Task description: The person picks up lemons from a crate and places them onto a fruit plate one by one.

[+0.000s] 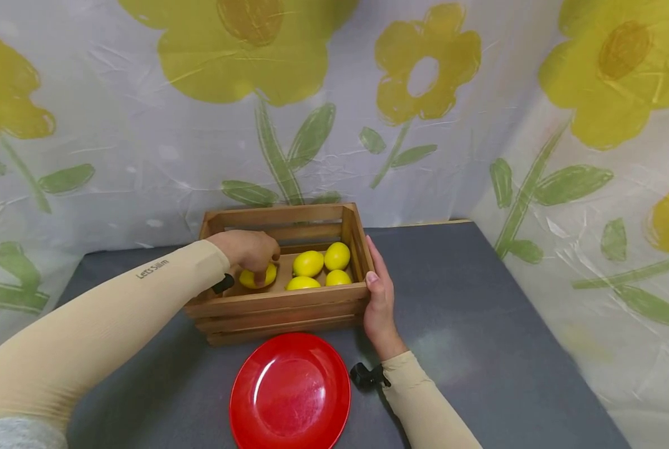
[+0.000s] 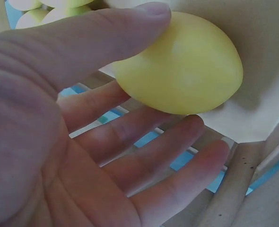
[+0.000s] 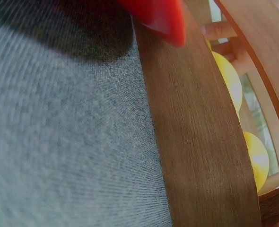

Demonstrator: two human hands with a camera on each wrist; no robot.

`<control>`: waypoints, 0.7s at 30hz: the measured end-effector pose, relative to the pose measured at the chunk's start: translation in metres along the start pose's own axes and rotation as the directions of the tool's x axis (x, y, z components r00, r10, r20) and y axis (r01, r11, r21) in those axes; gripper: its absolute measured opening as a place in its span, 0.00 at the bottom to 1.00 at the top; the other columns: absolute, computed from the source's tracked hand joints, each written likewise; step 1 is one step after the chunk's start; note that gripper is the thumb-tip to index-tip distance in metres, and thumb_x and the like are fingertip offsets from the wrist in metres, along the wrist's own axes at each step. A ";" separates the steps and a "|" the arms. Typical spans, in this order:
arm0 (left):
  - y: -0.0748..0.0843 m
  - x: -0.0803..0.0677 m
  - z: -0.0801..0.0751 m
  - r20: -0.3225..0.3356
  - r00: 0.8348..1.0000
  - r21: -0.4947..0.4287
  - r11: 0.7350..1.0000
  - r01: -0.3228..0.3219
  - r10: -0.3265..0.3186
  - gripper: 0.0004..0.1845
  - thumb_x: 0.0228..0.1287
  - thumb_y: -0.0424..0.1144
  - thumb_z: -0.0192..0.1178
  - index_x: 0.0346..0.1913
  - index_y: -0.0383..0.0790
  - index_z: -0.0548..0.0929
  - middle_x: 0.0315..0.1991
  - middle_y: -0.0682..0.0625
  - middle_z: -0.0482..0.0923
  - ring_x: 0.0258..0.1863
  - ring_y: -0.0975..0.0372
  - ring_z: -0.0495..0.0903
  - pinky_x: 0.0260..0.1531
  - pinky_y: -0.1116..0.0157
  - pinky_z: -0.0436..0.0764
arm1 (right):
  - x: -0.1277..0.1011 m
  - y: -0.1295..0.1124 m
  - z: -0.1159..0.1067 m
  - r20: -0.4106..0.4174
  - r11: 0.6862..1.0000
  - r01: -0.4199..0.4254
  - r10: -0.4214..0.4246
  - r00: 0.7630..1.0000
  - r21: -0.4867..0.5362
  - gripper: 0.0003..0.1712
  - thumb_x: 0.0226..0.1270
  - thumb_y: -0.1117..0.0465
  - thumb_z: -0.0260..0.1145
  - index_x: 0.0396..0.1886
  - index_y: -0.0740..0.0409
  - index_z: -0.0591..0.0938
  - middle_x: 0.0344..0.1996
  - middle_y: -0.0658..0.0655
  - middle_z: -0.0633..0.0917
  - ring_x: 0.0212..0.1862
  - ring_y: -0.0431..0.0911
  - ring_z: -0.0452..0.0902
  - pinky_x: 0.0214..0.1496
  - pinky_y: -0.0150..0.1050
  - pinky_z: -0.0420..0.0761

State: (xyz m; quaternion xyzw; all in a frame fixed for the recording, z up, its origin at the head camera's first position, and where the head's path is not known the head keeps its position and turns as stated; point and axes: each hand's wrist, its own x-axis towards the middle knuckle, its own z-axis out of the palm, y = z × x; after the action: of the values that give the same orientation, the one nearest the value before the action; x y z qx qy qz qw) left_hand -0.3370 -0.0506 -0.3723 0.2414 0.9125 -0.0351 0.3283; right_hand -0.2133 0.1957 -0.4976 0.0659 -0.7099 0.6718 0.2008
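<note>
1. Left hand [image 1: 248,249]: reaches into the wooden crate [image 1: 281,301] from its left end. Thumb and fingers curl round a lemon [image 1: 258,277]; the left wrist view shows the thumb lying over the lemon's top and the fingers [image 2: 158,156] spread beneath it.
2. Lemon, held: yellow, smooth, at the left part of the crate floor, directly under the left hand, close to the slatted bottom.
3. Right hand [image 1: 380,299]: laid flat against the outside of the crate's right end, fingers straight and together, thumb at the front corner. It grips nothing.
4. Wooden crate: slatted, standing between the two hands on the grey table [image 1: 480,324].
5. Four more lemons [image 1: 322,269]: clustered in the crate's right part, between the hands, nearer the right hand, touching one another.
6. Red plate [image 1: 291,393]: on the table just in front of the crate, beside the right wrist, nearer the person than both hands.
</note>
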 end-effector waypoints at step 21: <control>0.003 -0.015 -0.002 0.013 0.998 0.107 0.993 -0.059 0.058 0.30 0.66 0.34 0.74 0.71 0.40 0.81 0.71 0.42 0.79 0.59 0.54 0.80 0.63 0.51 0.83 | 0.000 0.001 -0.001 0.008 0.999 0.035 -0.035 0.999 -0.004 0.39 0.75 0.47 0.45 0.86 0.35 0.65 0.85 0.46 0.66 0.82 0.53 0.62 0.81 0.67 0.60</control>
State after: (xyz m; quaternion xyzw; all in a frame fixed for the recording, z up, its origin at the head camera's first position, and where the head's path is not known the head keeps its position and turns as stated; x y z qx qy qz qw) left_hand -0.3269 -0.0539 -0.3617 0.2850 0.9003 -0.0757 0.3202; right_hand -0.2140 0.1970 -0.4988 0.0806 -0.7108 0.6666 0.2096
